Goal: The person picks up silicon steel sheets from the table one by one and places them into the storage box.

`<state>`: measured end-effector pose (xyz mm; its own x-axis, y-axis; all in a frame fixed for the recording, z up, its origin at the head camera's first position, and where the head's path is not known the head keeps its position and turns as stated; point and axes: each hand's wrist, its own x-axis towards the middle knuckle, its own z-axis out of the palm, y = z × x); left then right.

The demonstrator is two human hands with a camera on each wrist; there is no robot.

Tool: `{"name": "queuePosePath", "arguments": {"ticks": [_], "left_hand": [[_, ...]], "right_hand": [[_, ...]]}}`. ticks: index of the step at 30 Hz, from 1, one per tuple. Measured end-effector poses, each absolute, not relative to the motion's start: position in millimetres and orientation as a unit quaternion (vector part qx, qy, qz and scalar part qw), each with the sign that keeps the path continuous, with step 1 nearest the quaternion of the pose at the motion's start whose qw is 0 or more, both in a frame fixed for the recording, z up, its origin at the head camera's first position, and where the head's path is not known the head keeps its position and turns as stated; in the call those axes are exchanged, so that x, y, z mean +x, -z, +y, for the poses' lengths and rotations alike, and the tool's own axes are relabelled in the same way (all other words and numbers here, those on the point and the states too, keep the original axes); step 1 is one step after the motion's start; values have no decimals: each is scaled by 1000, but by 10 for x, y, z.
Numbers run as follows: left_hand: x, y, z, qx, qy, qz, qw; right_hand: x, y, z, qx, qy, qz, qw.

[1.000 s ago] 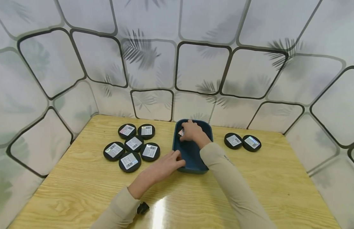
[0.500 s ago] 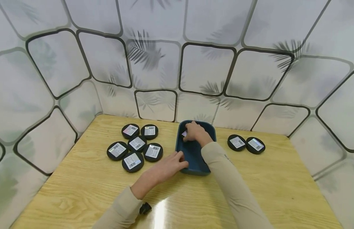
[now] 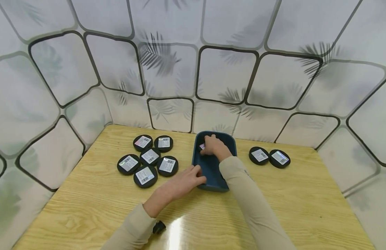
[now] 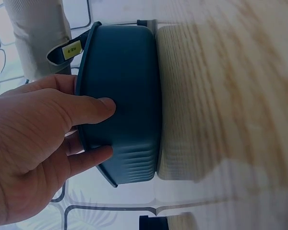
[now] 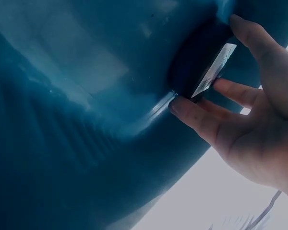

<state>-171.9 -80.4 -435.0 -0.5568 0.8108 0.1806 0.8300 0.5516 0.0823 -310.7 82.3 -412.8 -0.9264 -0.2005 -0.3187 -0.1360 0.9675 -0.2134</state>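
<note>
A dark teal plastic bin (image 3: 210, 172) stands at the back middle of the wooden table. My left hand (image 3: 184, 183) grips its near left edge; in the left wrist view, the thumb presses the outer wall of the bin (image 4: 129, 81) and other fingers go behind the rim. Inside the far left part of the bin, my right hand (image 3: 215, 146) holds a round black disc (image 3: 202, 147) by its edges. Seen from the right wrist, the disc (image 5: 194, 60) lies flat near the bin's wall, its white label partly showing between thumb and fingers.
Left of the bin lie several black discs (image 3: 150, 156) with white barcode labels, grouped closely. To its right, two more labelled discs (image 3: 259, 155) sit side by side. A small black object (image 3: 159, 227) shows beside the left sleeve. A patterned curtain (image 3: 168, 73) borders the table's back.
The head view has shifted slightly, moving everything a little to the right in it. Both hands keep the same places at the bin and the disc.
</note>
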Motion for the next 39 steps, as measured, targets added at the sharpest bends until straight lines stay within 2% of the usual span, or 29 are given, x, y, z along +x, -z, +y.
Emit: {"name": "queuePosePath", "arguments": {"ticks": [18,39], "left_hand": [[-1714,4351,-806,-468,83,-877,70],[-1710,4339,-801,-457,81,-885,41]], "right_hand": [[-3010,4064,773,-71,91,978,175],[-3019,3886,754,-70,81,977,185]]}}
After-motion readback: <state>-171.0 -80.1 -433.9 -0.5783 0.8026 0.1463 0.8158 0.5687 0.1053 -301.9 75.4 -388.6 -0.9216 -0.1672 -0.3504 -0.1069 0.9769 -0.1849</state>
